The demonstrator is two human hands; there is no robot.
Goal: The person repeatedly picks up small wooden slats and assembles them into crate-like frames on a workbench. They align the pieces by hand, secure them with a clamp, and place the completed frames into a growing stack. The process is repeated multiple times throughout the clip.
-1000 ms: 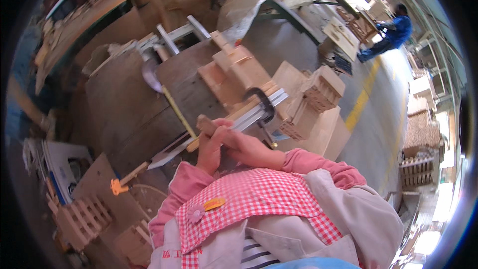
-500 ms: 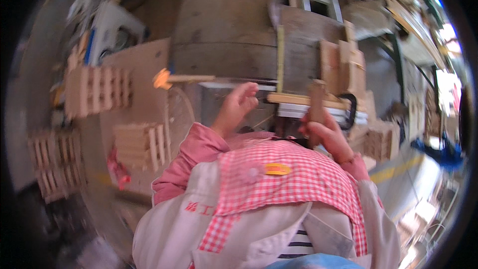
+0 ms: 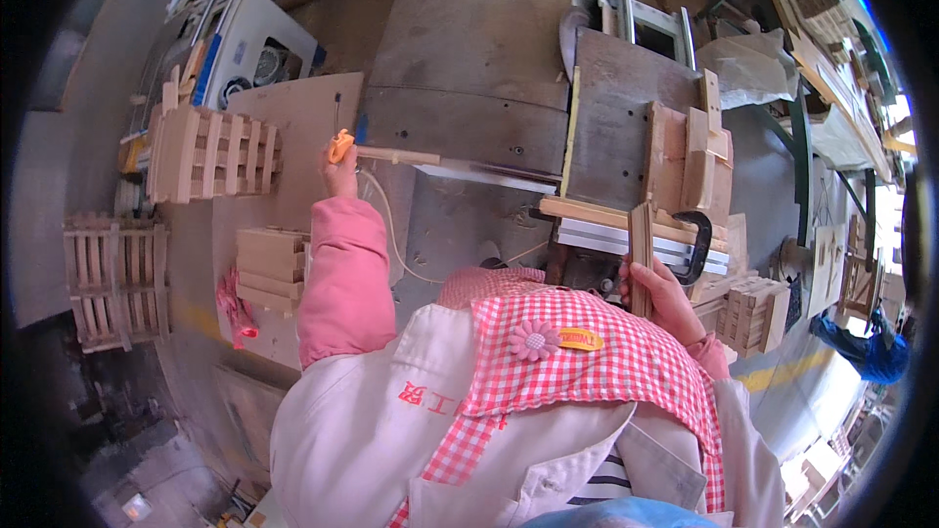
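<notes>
My left hand point(image 3: 340, 176) reaches out to the left and is closed around an orange air blow gun point(image 3: 341, 146), whose thin nozzle points away from me. A pale hose point(image 3: 387, 225) curves down from beside it. My right hand point(image 3: 667, 301), close to my apron, grips a narrow wooden piece point(image 3: 641, 244), held upright with its far end over the fence. That fence is a wooden strip point(image 3: 597, 210) along an aluminium rail point(image 3: 602, 236). A black clamp point(image 3: 700, 246) sits at its right end, just beyond my right hand.
A flat metal machine table point(image 3: 469, 49) lies ahead, with a yellow tape strip point(image 3: 572, 127) along its slot. Slatted wooden stacks point(image 3: 217, 154) and wood blocks point(image 3: 271, 264) stand at left. More wood pieces point(image 3: 748, 313) are piled at right. A wooden bar point(image 3: 401, 154) sticks out beside the blow gun.
My left hand has moved left and away from me, from the near edge of the machine to the blow gun, and closed on it. My right hand still holds the wooden piece.
</notes>
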